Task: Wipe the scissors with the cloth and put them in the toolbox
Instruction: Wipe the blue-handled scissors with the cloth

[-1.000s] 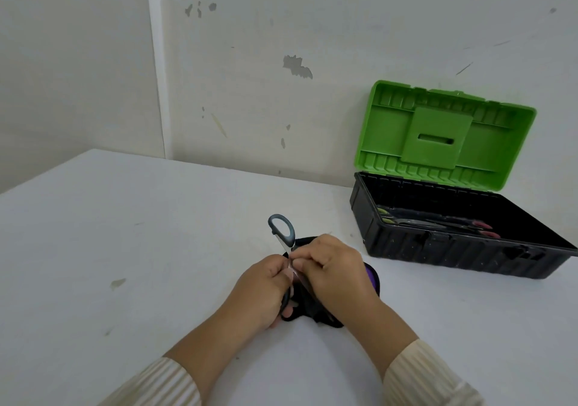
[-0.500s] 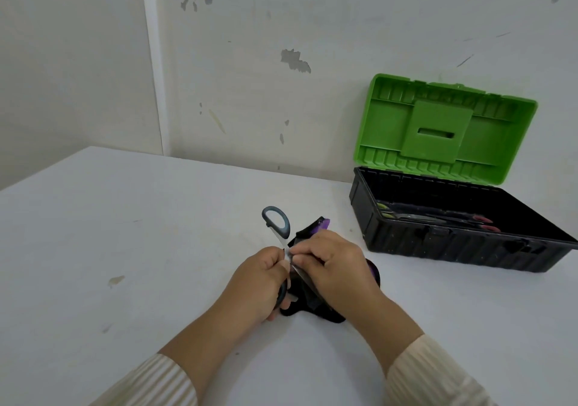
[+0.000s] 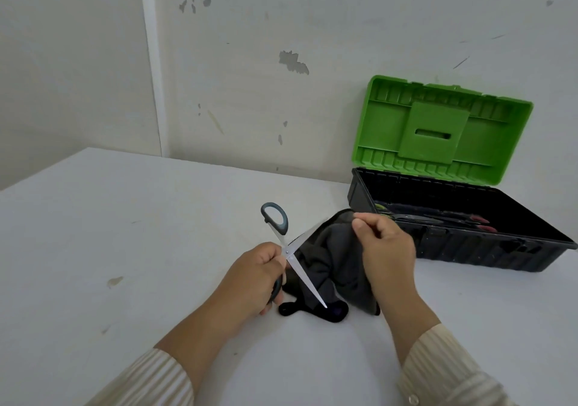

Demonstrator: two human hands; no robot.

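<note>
Nearest, the left hand [image 3: 253, 275] grips the grey-handled steel scissors [image 3: 289, 254], opened, one blade tip aimed near-right over the dark grey cloth [image 3: 336, 261], whose edge the right hand [image 3: 386, 249], earlier beside the left, now pinches higher, before the open green-lidded black toolbox [image 3: 469, 249].

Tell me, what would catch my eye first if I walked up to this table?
Probably the toolbox at the right by the wall, its bright green lid standing open. Then, near the middle, the left hand holds open scissors over a dark cloth, while the right hand lifts the cloth's edge.
</note>
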